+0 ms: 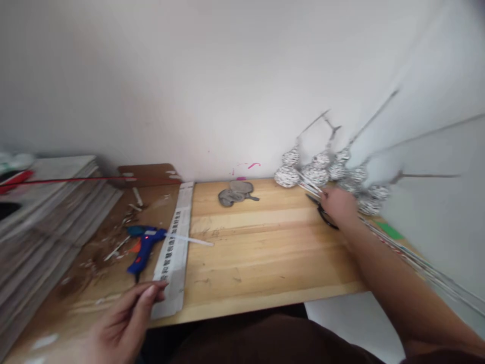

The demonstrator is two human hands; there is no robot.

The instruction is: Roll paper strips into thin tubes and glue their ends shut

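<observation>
My right hand (339, 205) reaches to the back right of the table, its fingers curled round a bundle of thin rolled paper sticks (397, 247). Black-handled scissors (326, 216) lie beside and partly under that hand. Just behind it stand several gourd shapes (287, 176) woven from printed paper, with thin stems. At the lower left hovers my left hand (123, 323), thumb and fingers pinched together; whatever they may hold is too small to make out. A folded newspaper strip (175, 270) lies close to its fingertips. Beyond is a blue glue gun (143, 250) with a glue stick (195, 241) near it.
Stacked flat boards or papers (49, 212) rise at the left. Scraps litter the brown board (98, 273) around the glue gun. A grey cloth (235, 193) lies at the back of the wooden table (257, 263), against a white wall. A red cord (83, 179) crosses the left side.
</observation>
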